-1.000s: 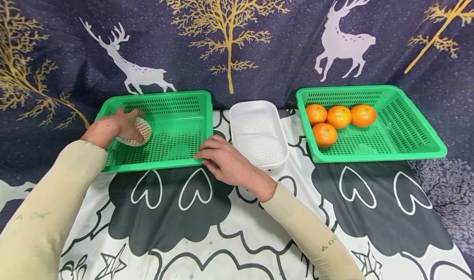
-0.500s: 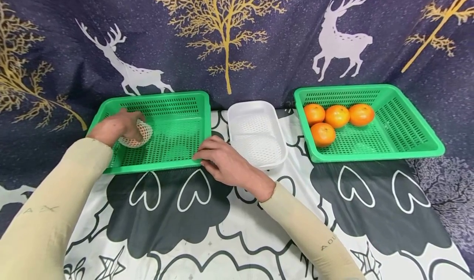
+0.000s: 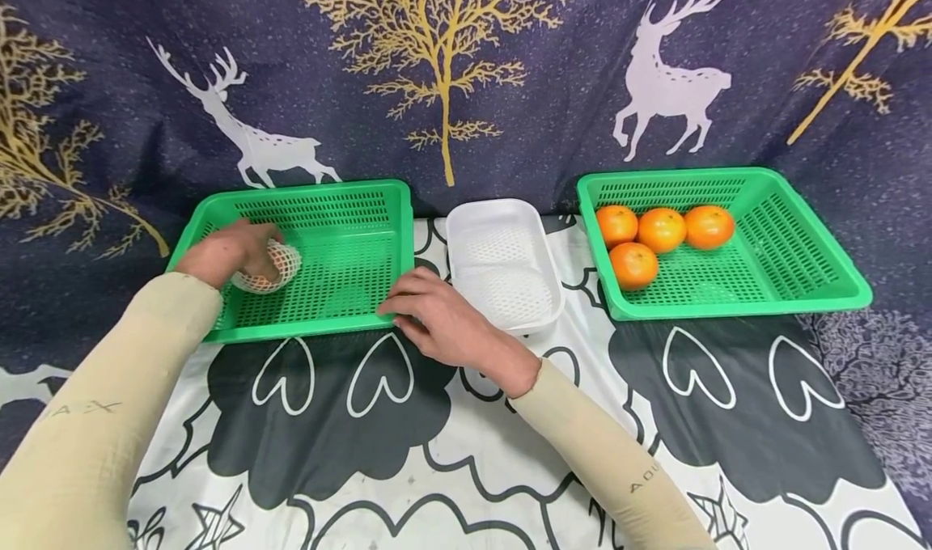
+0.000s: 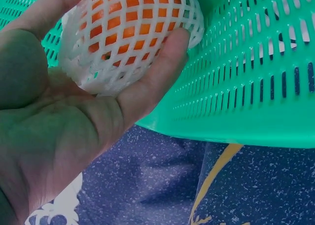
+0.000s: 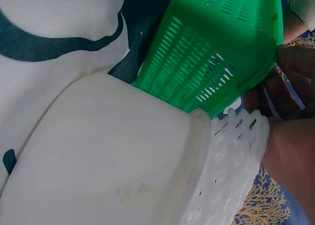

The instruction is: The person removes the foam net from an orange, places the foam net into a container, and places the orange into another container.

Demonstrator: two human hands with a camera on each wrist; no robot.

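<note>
Inside the left green plastic basket (image 3: 306, 329), my left hand (image 3: 233, 252) grips an orange (image 3: 285, 268) sleeved in a white foam net. In the left wrist view, the thumb and a finger of the left hand (image 4: 69, 126) lie along opposite sides of the netted orange (image 4: 130, 30). The net covers most of the fruit, with orange skin showing through its mesh. My right hand (image 3: 444, 317) holds the basket's front right corner, fingers over the rim and thumb outside. In the right wrist view, dark fingers sit behind the green basket's edge (image 5: 221, 48).
A white tray (image 3: 549, 234) holding white foam nets (image 3: 506, 295) stands between the baskets. To the right, a second green basket (image 3: 823, 303) contains several bare oranges (image 3: 661, 230). A dark patterned cloth (image 3: 539, 154) hangs right behind them all.
My left hand and the netted orange have shifted very slightly right and down inside the basket. The right hand stays at the corner; the whole view has drifted a little.
</note>
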